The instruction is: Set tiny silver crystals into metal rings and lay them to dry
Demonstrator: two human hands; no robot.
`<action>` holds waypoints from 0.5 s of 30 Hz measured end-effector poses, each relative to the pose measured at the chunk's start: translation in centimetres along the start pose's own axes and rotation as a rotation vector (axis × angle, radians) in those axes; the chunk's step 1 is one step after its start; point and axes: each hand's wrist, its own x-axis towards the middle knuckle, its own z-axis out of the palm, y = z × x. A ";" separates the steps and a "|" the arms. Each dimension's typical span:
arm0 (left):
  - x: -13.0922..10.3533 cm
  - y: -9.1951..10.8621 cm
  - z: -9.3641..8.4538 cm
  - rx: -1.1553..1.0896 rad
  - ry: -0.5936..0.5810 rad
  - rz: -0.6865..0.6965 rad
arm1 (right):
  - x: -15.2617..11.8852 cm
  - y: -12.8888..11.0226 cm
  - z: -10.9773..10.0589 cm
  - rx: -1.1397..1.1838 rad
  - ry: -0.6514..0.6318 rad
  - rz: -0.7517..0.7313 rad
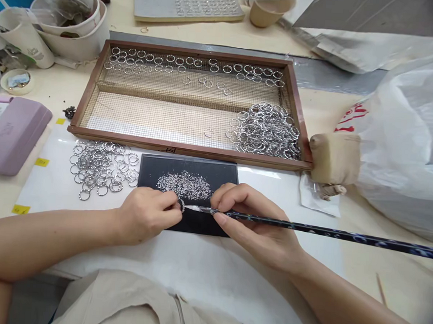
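Nearest us, a beige garment [120, 303] fills the lower edge, and beyond it spreads the pale worktop [360, 259], partly covered by a white sheet [151, 270]. Across the back of the sheet we see a wood-framed mesh tray [187, 153] with a heap of rings [265, 133] at its near right corner; a looser pile of rings [99, 162] lies on the sheet in front. Beside that pile sits a black pad [196, 222], with our hands over its near part. Our right hand [270, 243] grips a slim, dark pen-like tool [322, 230] close to its pale tip, while our left hand [143, 214] pinches one silvery ring [181, 205] above the pad. Whether tip and ring touch, we cannot tell. We judge the ring light, stiff and rather slick, best taken by the band between fingertips, leaving the facing side free. Smallest of all are the glinting grains [184, 184] on the pad: likely hard, almost weightless and easily scattered, better lifted by a fine tip than by fingers.
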 end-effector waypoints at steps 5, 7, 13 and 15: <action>0.0 0.0 0.0 0.005 -0.001 0.001 | 0.1 -0.1 0.1 -0.005 -0.001 -0.001; -0.1 -0.1 0.0 0.002 -0.002 -0.001 | 0.1 0.0 0.1 -0.005 -0.002 0.001; -0.2 -0.1 0.1 -0.006 -0.005 0.001 | 0.0 0.2 0.0 0.002 -0.009 -0.001; -0.3 -0.1 0.1 -0.006 -0.005 0.001 | 0.0 0.1 0.0 0.002 -0.007 0.001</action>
